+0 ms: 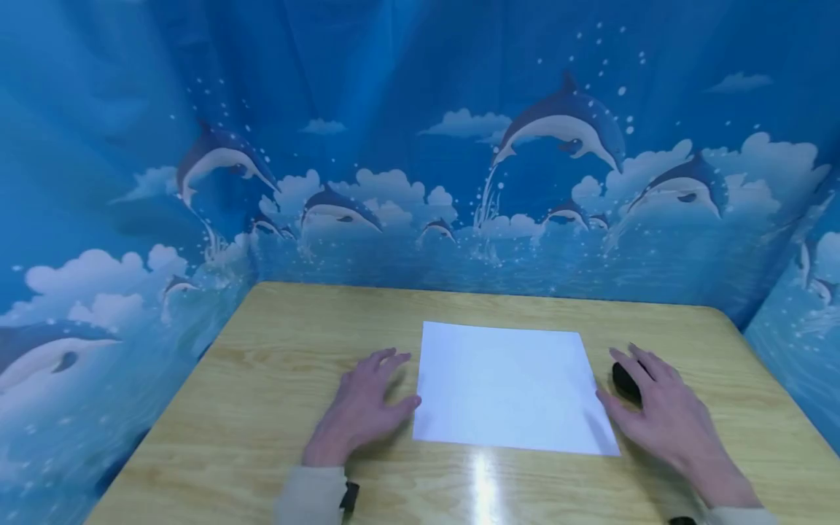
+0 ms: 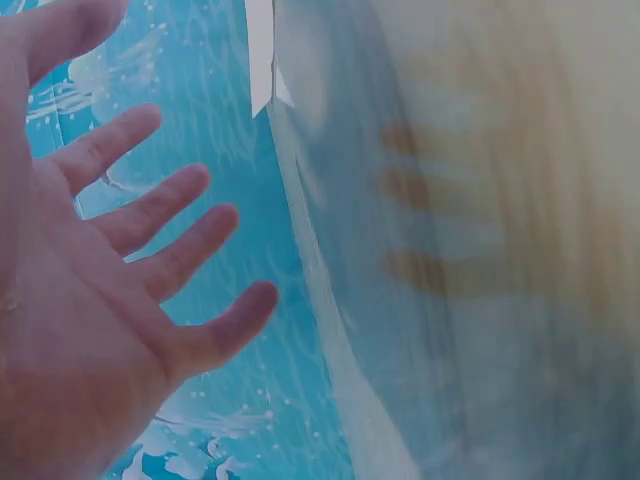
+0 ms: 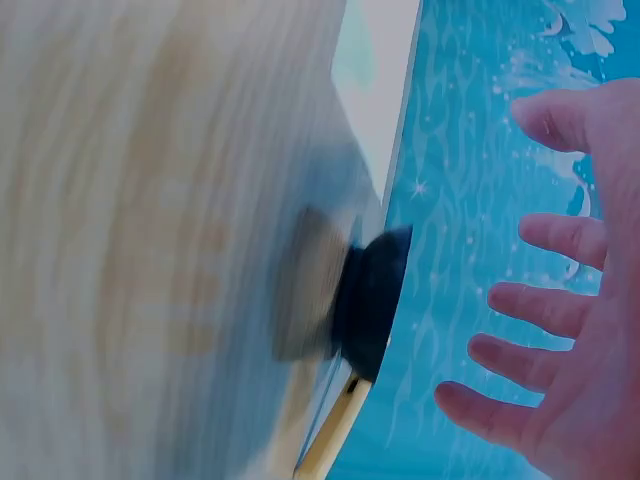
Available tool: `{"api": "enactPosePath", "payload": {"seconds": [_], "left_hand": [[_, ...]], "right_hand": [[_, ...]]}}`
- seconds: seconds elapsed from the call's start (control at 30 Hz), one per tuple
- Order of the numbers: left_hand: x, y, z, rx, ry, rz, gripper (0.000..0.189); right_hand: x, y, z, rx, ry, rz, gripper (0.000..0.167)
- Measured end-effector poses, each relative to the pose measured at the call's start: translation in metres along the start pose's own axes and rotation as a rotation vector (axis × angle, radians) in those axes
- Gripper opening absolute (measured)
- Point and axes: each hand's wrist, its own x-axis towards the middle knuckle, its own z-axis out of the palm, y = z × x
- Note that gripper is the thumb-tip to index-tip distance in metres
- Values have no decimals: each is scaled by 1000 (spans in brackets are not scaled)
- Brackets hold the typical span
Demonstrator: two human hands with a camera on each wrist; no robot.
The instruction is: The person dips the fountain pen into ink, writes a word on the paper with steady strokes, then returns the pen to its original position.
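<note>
A blank white sheet of paper (image 1: 512, 386) lies flat on the wooden table. To its left, my left hand (image 1: 367, 408) is spread, the thumb tip right at the sheet's left edge; the left wrist view shows the same hand (image 2: 110, 270) with fingers apart and nothing in them. On the other side, my right hand (image 1: 669, 415) extends over a small black rounded object (image 1: 625, 382), partly hidden by the fingers. Seen from the right wrist, this object (image 3: 378, 300) has a dome-like side and stands apart from the spread fingers (image 3: 530, 310).
The light wooden table (image 1: 315, 328) has a shiny surface with a bright reflection near the front. Blue curtains (image 1: 407, 109) printed with dolphins and clouds hang behind it and at both sides. Dark bands sit at both wrists, below pale sleeves (image 1: 311, 496).
</note>
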Motion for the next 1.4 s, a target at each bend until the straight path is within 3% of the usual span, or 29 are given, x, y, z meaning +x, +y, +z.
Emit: {"api": "enactPosePath", "payload": {"seconds": [0.2, 0.57, 0.77, 0.97, 1.4], "left_hand": [[3, 4, 6, -8, -56, -1, 69], [14, 7, 8, 42, -169, 20, 70], [24, 11, 3, 76, -229, 23, 71], [30, 10, 5, 81, -257, 21, 72], [32, 15, 10, 124, -315, 3, 70]], "right_hand": [[-7, 15, -1, 13, 42, 16, 71], [-16, 49, -5, 14, -96, 148, 73], [-18, 67, -10, -2, -55, 198, 63], [-16, 83, -12, 5, -14, 182, 53], [-2, 105, -10, -20, -145, 147, 44]]}}
